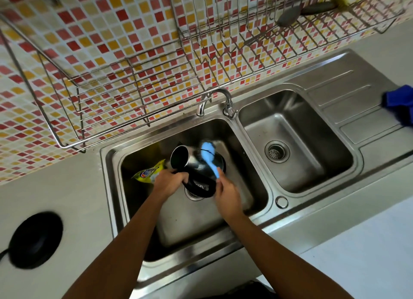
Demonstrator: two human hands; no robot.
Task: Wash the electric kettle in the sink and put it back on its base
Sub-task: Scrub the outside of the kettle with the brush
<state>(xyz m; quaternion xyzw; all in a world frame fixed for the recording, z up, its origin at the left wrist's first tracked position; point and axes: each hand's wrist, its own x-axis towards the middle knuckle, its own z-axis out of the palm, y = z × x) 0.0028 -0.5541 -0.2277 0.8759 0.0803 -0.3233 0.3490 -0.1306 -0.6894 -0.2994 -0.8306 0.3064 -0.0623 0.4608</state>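
Note:
A steel electric kettle (192, 162) with a black handle lies tilted on its side over the left sink basin (138, 209), its open mouth facing up and left. My left hand (168, 182) grips the black handle. My right hand (226, 194) holds a light blue dish brush (209, 156) whose head rests against the kettle's side. The round black kettle base (35, 239) sits on the counter at the far left, its cord running off the left edge.
A yellow detergent pouch (148, 172) lies in the left basin beside the kettle. The tap (218, 102) stands behind, between the basins. The right basin (297, 128) and drainboard lie to the right, with a blue cloth (399, 105) at the edge. Wire dish racks (125, 93) hang above.

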